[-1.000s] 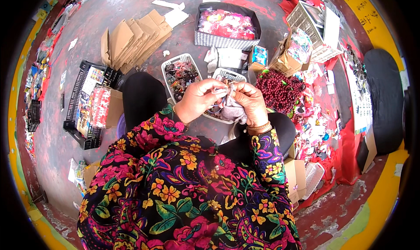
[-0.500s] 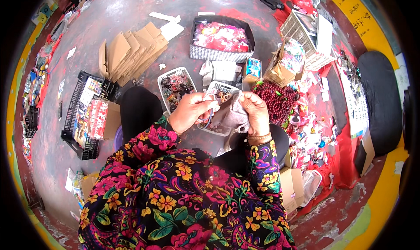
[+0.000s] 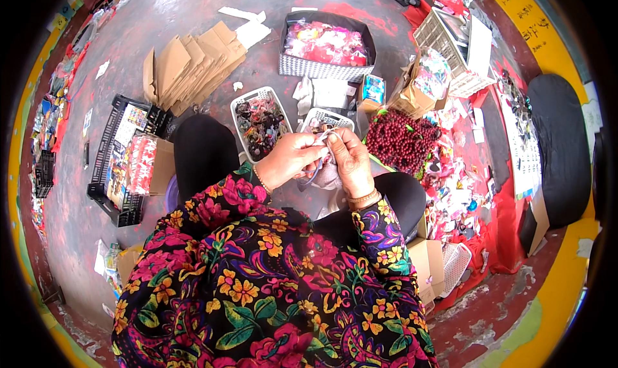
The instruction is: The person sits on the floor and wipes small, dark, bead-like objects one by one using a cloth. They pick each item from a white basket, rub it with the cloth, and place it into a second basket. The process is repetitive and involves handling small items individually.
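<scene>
Close together in front of me, both hands pinch at the top of a small greyish-pink cloth pouch (image 3: 328, 177). My left hand (image 3: 290, 158) is closed, and a thin bluish loop of cord (image 3: 316, 169) hangs from its fingers. My right hand (image 3: 351, 163) grips the gathered edge of the pouch, whose body droops below the fingers. Fingertips hide most of the spot where cord and cloth meet. Just beyond the hands stands a white basket (image 3: 329, 118) with small items in it. Left of it, another white basket (image 3: 245, 128) holds a dark tangle of small accessories.
A patterned bin (image 3: 302, 76) of pink packets stands farther off. Folded cardboard (image 3: 187, 69) and a black crate (image 3: 103, 168) lie to the left. At right are dark red berry strands (image 3: 402, 141), an open carton (image 3: 412, 98) and heaps of small colourful goods (image 3: 457, 201).
My right hand has moved left toward my left hand, and the two now meet. The pouch, earlier stretched out between them, now hangs bunched beneath the fingers.
</scene>
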A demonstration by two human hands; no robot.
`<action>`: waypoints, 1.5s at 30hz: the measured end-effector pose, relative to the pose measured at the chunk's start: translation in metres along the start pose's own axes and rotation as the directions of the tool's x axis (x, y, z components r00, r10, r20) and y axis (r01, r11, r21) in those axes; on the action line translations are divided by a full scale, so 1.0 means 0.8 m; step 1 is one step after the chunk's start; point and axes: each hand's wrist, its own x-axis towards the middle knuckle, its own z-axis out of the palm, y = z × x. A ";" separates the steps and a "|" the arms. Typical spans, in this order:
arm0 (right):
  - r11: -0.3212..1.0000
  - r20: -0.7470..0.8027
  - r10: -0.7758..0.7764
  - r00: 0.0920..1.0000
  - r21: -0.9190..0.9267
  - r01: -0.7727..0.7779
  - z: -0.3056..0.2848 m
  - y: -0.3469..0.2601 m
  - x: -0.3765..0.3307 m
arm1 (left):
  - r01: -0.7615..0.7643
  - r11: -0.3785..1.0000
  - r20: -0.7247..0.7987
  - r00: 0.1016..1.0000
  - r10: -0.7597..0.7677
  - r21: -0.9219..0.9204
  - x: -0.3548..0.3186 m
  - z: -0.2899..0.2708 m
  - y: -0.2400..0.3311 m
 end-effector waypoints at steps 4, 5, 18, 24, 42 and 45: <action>0.996 -0.021 -0.065 0.998 -0.060 0.064 0.004 -0.005 -0.002 | 0.055 0.997 0.045 0.998 -0.053 -0.057 -0.001 -0.005 0.004; 0.988 -0.012 -0.119 0.993 -0.105 0.117 0.002 0.000 -0.003 | 0.058 0.993 0.074 0.996 -0.050 -0.105 0.001 -0.010 -0.001; 0.831 0.076 0.339 0.938 0.444 -0.336 -0.007 -0.012 -0.001 | 0.038 0.988 0.041 0.999 -0.032 -0.152 -0.004 -0.021 0.006; 0.983 0.097 0.168 0.981 0.059 -0.174 0.003 -0.014 -0.003 | 0.076 0.991 -0.111 0.992 -0.063 0.113 -0.002 -0.015 0.000; 0.972 -0.162 -0.005 0.987 -0.233 -0.033 -0.027 -0.033 0.002 | 0.014 0.960 0.058 0.998 0.002 -0.278 0.010 -0.048 -0.010; 0.989 -0.323 -0.069 0.944 0.102 0.108 -0.051 -0.052 0.005 | 0.071 0.944 -0.036 0.995 -0.088 -0.324 0.017 -0.058 -0.018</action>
